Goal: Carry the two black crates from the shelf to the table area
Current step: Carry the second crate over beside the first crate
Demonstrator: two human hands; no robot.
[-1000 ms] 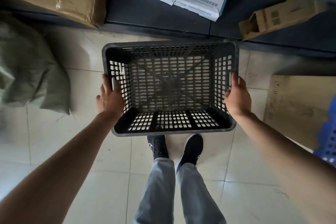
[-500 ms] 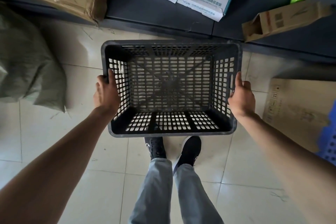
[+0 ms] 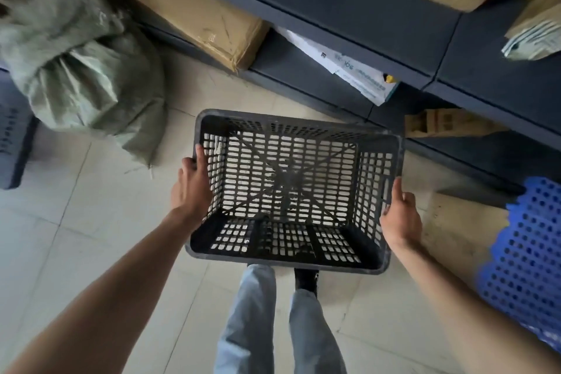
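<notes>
Lighting: dim, cool indoor daylight, source not in view. Floor tiles (image 3: 91, 237) pale with soft sheen, no hard glare. Shelf (image 3: 334, 9) fronts dark, detail lost in shadow. Motion blur: strong on green sack (image 3: 82, 70) and upper left corner. Wide-angle bending towards all edges; centre fairly sharp.

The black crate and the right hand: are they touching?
Touching. The head view shows the right hand pressed against the black crate at its side wall, thumb up along the rim.

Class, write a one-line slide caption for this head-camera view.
Both hands, left hand and right hand, carry an empty black crate over the tiled floor.
</notes>
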